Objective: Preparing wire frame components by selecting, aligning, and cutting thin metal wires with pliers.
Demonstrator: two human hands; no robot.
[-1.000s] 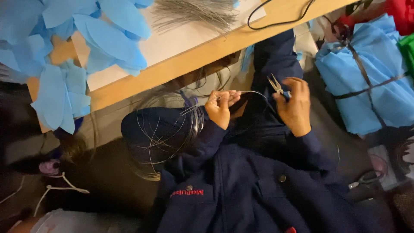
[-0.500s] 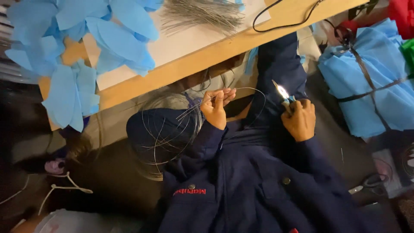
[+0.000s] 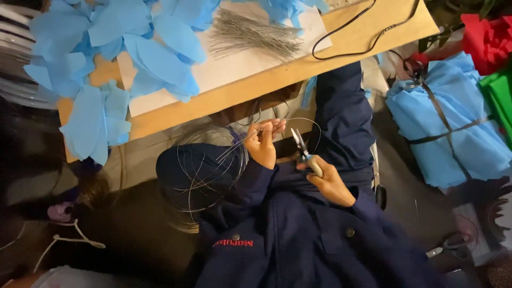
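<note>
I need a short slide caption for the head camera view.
Left hand pinches thin wire from a coil, right hand holds pliers, below a board with blue petals.

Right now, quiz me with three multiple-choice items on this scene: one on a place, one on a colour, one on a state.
1. Where does the pile of cut wire pieces lie?
A. on the white sheet on the table
B. on the floor
C. in the lap

2. What colour are the paper cutouts on the table?
A. green
B. blue
C. yellow

3. How stand the jaws of the pliers in the right hand?
A. clamped on paper
B. open, free of the wire
C. lying on the table

Key: 1 A, the pile rests on the sheet; 2 B, they are light blue; 3 B, the tips are parted in air.
</note>
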